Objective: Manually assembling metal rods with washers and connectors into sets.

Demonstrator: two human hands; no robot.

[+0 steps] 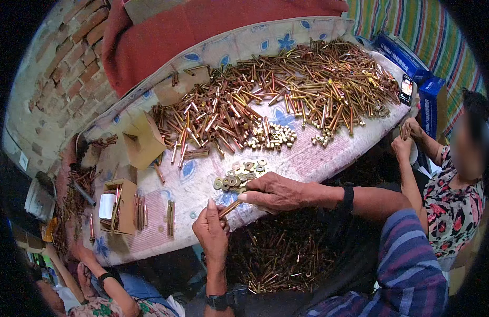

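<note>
A slim, brass-coloured bolt [231, 208] is held slantwise between both my hands over the front edge of the table. My left hand [210, 230] is closed on its lower end, thumb pointing up. Fingers and thumb of my right hand [273, 192] pinch its upper end; whatever else they may cover is hidden. Flat washers [235, 179] lie in a loose heap just beyond my right fingers. Behind them sits a cluster of small brass-coloured nuts [271, 136]. A large pile of similar bolts [297, 74] spreads across the far side.
An open cardboard box [127, 211] holding bolts stands at left, near an empty-looking carton [144, 140]. More bolts fill the space below the table edge [281, 253]. One person [455, 206] works at right, holding bolts; another [112, 296] sits at lower left. Blue boxes [403, 55] stand far right.
</note>
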